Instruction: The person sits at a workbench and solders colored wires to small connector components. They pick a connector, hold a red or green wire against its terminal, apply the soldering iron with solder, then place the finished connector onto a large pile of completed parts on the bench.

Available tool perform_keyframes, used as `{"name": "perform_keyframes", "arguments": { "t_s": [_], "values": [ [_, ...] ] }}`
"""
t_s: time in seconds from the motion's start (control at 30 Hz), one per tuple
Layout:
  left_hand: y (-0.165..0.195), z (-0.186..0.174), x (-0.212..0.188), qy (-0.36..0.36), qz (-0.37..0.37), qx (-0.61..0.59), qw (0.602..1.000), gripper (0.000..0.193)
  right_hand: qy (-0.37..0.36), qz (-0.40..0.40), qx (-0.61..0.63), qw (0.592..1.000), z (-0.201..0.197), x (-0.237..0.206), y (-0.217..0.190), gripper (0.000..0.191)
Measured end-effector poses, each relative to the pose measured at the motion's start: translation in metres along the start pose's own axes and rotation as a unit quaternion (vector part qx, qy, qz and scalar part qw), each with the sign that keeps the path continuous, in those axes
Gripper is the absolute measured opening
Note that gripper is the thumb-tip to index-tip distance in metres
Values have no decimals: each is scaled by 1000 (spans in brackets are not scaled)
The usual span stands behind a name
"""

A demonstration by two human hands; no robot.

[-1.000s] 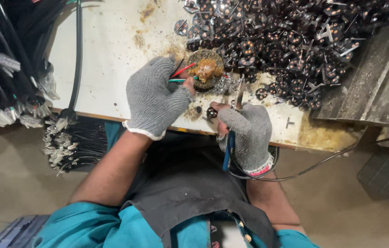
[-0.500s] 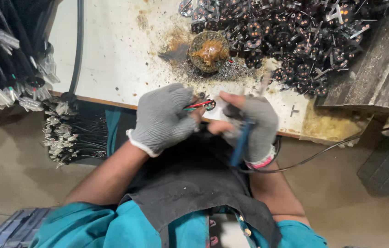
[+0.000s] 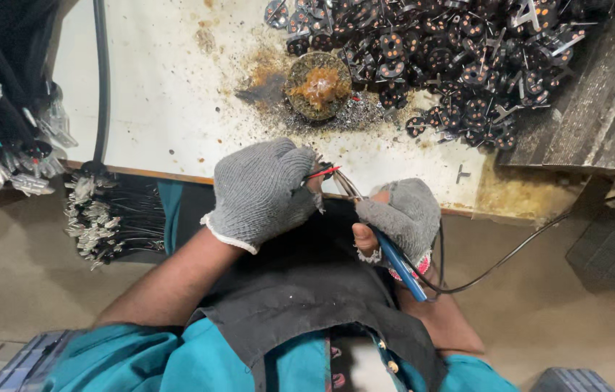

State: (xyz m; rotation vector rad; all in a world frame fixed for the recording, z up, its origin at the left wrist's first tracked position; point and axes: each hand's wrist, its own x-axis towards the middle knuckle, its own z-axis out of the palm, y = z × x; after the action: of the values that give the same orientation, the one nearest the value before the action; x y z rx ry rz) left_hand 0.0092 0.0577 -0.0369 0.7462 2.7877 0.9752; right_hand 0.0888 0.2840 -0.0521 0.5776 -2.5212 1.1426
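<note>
Stained white bench (image 3: 177,109) fills the far half of the view, bare floor below at the near edge. Left hand (image 3: 264,192), grey knit glove, fingers clenched on a small part with thin red wires (image 3: 322,173), held just off the near bench edge over the lap. Right hand (image 3: 402,218), grey glove with the fingertips cut off, fingers wrapped round a blue-handled soldering iron (image 3: 394,254); its metal tip points up-left and meets the red wires, touching or nearly so, can't tell exactly. Iron's black cord (image 3: 510,254) loops off to the right, hanging free below the bench. Risks, as a judgement: the hot tip sits right beside the left glove and the bare right fingertips, so a small slip could burn a finger or singe the glove; the work is held in mid-air with no rest, so the wires could shift off the tip; the hanging cord could snag and jerk the iron. Around: round tin of brown flux (image 3: 317,85) far centre on the bench, scorched patch beside it; heap of small black round parts (image 3: 438,51) far right, spilling toward the tin; grey metal tray (image 3: 597,109) at right edge; bundles of black cables (image 3: 2,109) at left, more hanging with metal ends (image 3: 97,218) under the bench edge. Nothing lies between hands and tin.
</note>
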Motion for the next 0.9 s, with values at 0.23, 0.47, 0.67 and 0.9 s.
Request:
{"name": "perform_keyframes", "arguments": {
  "t_s": [0.23,0.47,0.67,0.9],
  "values": [
    [-1,-2,0,12,11,-16,1000,20,-8,41,-29,999,-1,7,-7,18],
    [-1,-6,1,20,9,-44,999,21,-244,466,164,834,-8,26,-19,31],
    [0,-4,1,29,6,-36,999,21,-211,524,188,803,-4,25,-23,28],
    [2,0,1,58,0,-23,998,18,-40,0,-25,999,-5,15,-12,25]
  ]
}}
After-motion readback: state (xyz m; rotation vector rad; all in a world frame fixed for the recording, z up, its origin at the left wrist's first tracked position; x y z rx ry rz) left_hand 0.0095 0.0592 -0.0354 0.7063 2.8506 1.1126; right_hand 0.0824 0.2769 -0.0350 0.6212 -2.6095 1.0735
